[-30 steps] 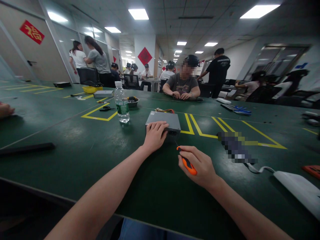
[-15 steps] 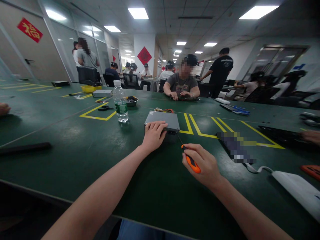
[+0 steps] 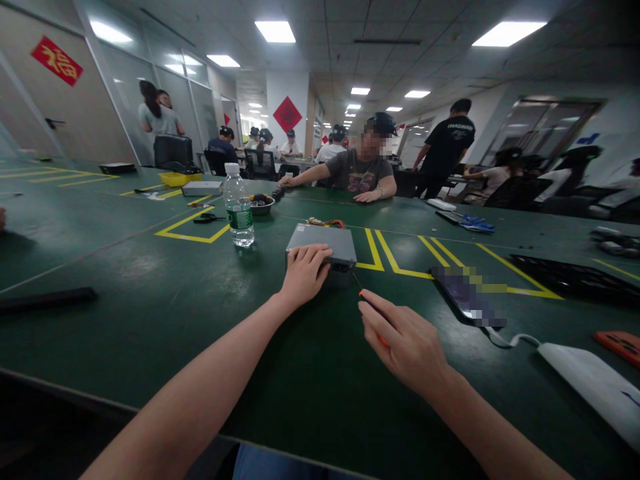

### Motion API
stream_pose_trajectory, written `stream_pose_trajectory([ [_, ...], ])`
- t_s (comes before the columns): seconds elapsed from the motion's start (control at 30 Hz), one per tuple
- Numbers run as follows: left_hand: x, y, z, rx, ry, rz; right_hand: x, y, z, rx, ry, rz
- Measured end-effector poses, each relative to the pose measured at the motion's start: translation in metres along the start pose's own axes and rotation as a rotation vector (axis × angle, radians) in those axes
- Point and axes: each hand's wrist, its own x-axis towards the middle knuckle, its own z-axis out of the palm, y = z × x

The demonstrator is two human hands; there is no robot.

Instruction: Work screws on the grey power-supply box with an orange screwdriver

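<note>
A grey metal power supply unit (image 3: 325, 241) lies on the green table, its coloured wires (image 3: 327, 223) at the far side. My left hand (image 3: 306, 270) grips its near left part, fingers across the top and thumb down over the front face. In my right hand (image 3: 400, 333) is a screwdriver (image 3: 357, 280) with an orange and black handle, mostly covered by my closed fingers. The thin shaft points up and left to the lower right corner of the unit's near face. Whether the tip sits in a screw is too small to tell.
A water bottle (image 3: 239, 208) stands left of the unit, with a bowl of dark parts (image 3: 263, 205) behind. To the right lie a phone (image 3: 463, 293), a white power bank (image 3: 585, 373) and a black panel (image 3: 575, 277). Across the table sits a person (image 3: 363, 167) in a cap.
My right hand has turned over the screwdriver, so less of the orange handle shows. My left hand stays on the unit. The person opposite has stretched an arm toward the bowl.
</note>
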Motion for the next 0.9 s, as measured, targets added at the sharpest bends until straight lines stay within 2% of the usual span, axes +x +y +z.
stream_pose_trajectory([
  [0.07, 0.000, 0.000, 0.000, -0.002, 0.001, 0.002, -0.001, 0.002, 0.001, -0.086, 0.044, -0.046],
  [0.2, 0.000, 0.000, 0.000, -0.006, 0.007, 0.005, 0.000, -0.007, 0.004, -0.130, 0.026, -0.088],
  [0.4, 0.000, 0.000, -0.001, 0.000, -0.002, -0.001, 0.002, -0.025, 0.009, -0.096, -0.012, -0.036],
  [0.6, 0.000, -0.001, -0.001, -0.008, -0.002, 0.001, -0.001, -0.012, 0.002, -0.282, 0.037, -0.005],
  [0.77, 0.000, 0.000, 0.000, -0.004, -0.002, -0.007, 0.001, -0.015, -0.001, -0.247, 0.008, 0.104],
  [0.9, 0.001, 0.000, 0.000, -0.004, -0.004, -0.011, -0.001, -0.023, 0.004, -0.236, -0.045, 0.047],
])
